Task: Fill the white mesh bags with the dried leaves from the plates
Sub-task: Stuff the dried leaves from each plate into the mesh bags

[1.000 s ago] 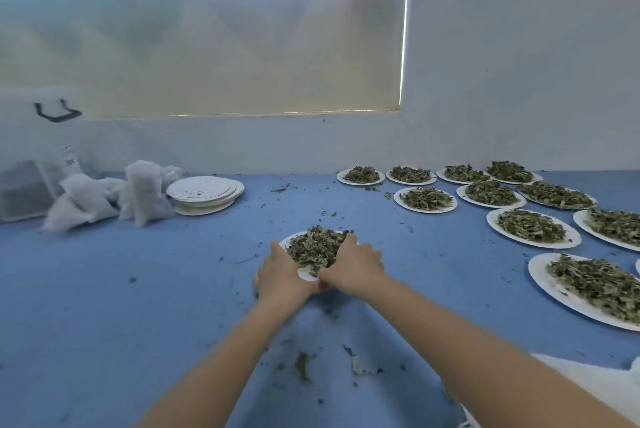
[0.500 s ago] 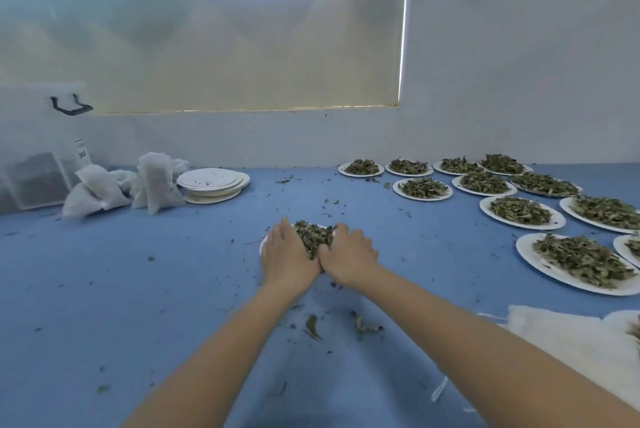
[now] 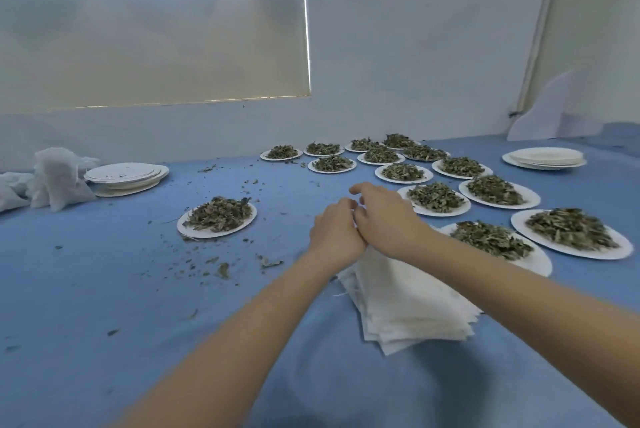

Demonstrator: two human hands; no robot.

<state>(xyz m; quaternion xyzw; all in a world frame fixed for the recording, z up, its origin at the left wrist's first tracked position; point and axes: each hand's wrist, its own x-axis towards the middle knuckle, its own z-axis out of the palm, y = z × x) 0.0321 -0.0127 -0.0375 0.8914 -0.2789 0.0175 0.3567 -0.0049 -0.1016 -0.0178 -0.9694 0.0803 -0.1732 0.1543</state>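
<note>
A stack of flat white mesh bags [image 3: 408, 306] lies on the blue cloth in front of me. My left hand [image 3: 336, 230] and right hand [image 3: 384, 216] are side by side, touching, over the stack's far end. Their backs face me. My left fingers are curled under and hidden, so I cannot tell whether they hold a bag. My right fingers are loosely curled, with nothing visible in them. A white plate [image 3: 183, 227] heaped with dried leaves [image 3: 220, 213] sits to the left, apart from both hands.
Several more plates of leaves [image 3: 571, 230] spread to the right and back. Empty plates are stacked at back left [image 3: 128, 174] and back right [image 3: 545, 157]. Filled mesh bags [image 3: 55, 178] sit far left. Leaf crumbs [image 3: 221, 268] litter the cloth.
Both hands have left the leaf plate, which they were cupping, and moved right to the far end of the mesh bag stack. My view has turned right.
</note>
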